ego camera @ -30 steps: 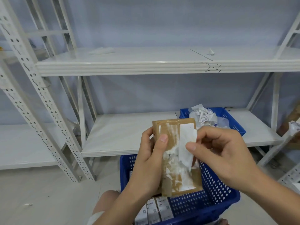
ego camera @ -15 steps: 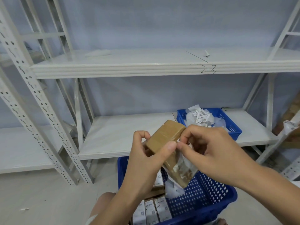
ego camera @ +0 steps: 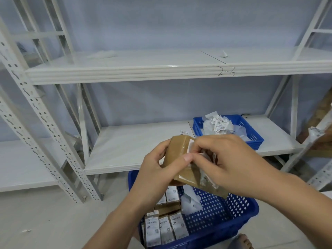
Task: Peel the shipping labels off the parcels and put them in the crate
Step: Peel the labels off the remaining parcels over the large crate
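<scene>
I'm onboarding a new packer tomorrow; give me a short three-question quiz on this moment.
1. Which hand holds the brown parcel while the other picks at its label? A) left B) right C) neither
2. True or false: the small blue crate on the lower shelf already holds peeled labels.
3. Fill in: the upper shelf has ___ written on its edge.
Key: 1 A, the left hand; 2 true; 3 2-3.
</scene>
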